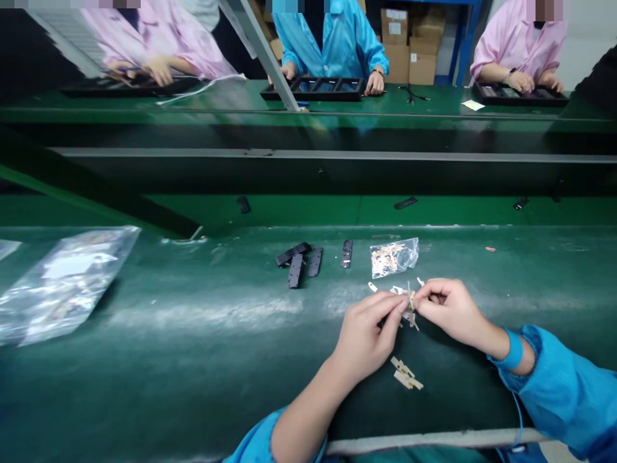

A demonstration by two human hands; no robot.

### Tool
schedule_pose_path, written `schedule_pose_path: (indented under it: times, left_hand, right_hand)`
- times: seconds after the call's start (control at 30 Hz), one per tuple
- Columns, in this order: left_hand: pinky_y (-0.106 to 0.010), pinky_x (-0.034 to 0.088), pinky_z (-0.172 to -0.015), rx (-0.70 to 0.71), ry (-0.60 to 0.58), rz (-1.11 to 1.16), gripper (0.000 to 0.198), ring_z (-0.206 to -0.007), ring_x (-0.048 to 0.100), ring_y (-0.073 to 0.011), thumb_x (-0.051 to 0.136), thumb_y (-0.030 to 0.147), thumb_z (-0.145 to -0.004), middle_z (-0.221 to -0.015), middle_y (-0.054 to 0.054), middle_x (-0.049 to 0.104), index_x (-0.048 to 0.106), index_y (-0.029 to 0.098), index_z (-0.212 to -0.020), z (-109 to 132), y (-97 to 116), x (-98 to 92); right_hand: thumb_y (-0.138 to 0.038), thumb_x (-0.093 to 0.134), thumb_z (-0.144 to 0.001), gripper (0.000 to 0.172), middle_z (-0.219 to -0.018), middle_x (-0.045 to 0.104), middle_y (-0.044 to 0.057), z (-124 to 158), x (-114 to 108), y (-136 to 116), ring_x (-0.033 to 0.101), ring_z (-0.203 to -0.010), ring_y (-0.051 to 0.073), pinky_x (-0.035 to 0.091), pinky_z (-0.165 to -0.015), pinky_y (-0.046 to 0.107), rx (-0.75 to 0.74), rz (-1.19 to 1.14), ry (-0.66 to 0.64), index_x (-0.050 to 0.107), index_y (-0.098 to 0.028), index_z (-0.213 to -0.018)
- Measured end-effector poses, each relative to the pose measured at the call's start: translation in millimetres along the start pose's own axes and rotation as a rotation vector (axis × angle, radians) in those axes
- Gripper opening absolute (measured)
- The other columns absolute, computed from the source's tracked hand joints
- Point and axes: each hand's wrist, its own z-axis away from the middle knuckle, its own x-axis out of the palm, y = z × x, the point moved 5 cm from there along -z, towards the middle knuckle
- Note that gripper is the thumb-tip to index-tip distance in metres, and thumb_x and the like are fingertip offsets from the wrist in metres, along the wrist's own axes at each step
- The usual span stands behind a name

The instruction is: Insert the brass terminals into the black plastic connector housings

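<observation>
My left hand (367,335) and my right hand (453,311) meet above the green work surface, fingertips almost together. Each is closed in a pinch on a small cream-coloured strip (411,299); whether it is one piece or two I cannot tell. Under and around the fingertips lie more pale strips, partly hidden. Nearer to me rests a small group of cream strips (407,374). Just beyond my hands is a clear plastic bag (394,257) filled with similar pieces.
Several narrow black plastic parts (295,270) lie left of the bag, with another black part (346,253) beside them. A large clear bag (72,283) lies at the far left. A green beam (96,180) slants down there. Across the bench, three people handle black trays (328,89).
</observation>
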Motion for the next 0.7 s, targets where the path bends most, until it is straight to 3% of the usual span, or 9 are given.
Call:
schedule_pose_path:
  times: [0.2,0.47,0.6,0.7]
  left_hand:
    - [-0.026,0.049,-0.072,-0.024,-0.065,-0.006,0.021,-0.078,0.064,-0.0157,0.051,0.018,-0.104,-0.086,-0.005,0.070,0.073,0.017,-0.104,-0.5,-0.1,4.0]
    - [-0.027,0.045,-0.070,-0.045,-0.140,-0.171,0.026,-0.076,0.060,-0.0164,0.040,0.021,-0.106,-0.083,-0.003,0.063,0.065,0.019,-0.097,-0.1,-0.5,5.2]
    - [-0.029,0.042,-0.070,-0.138,-0.095,-0.330,0.026,-0.078,0.061,-0.0168,0.040,0.022,-0.105,-0.087,-0.003,0.065,0.064,0.019,-0.095,-2.0,-12.5,-4.1]
    - [-0.030,0.037,-0.064,-0.241,-0.142,-0.385,0.030,-0.068,0.056,-0.0162,0.048,0.031,-0.102,-0.075,-0.001,0.062,0.064,0.019,-0.080,-3.6,-20.4,-6.0]
  right_hand:
    - [-0.023,0.063,-0.078,0.016,-0.067,0.065,0.000,1.9,-0.5,-6.8,0.045,-0.058,0.012,0.033,-0.056,0.026,-0.085,0.053,-0.017,0.077,-0.018,-0.073]
    - [-0.023,0.060,-0.079,0.017,-0.068,0.064,0.000,2.5,0.5,-5.4,0.045,-0.060,0.012,0.032,-0.056,0.026,-0.083,0.040,-0.074,0.074,-0.017,-0.072]
    - [-0.023,0.056,-0.077,0.017,-0.067,0.062,-0.001,0.3,-4.1,-7.6,0.044,-0.060,0.012,0.032,-0.056,0.026,-0.059,0.020,-0.110,0.071,-0.017,-0.070]
    - [-0.023,0.054,-0.077,0.015,-0.067,0.059,-0.001,-2.4,-9.0,-9.6,0.046,-0.063,0.013,0.035,-0.059,0.026,-0.021,-0.022,-0.140,0.066,-0.017,-0.069]
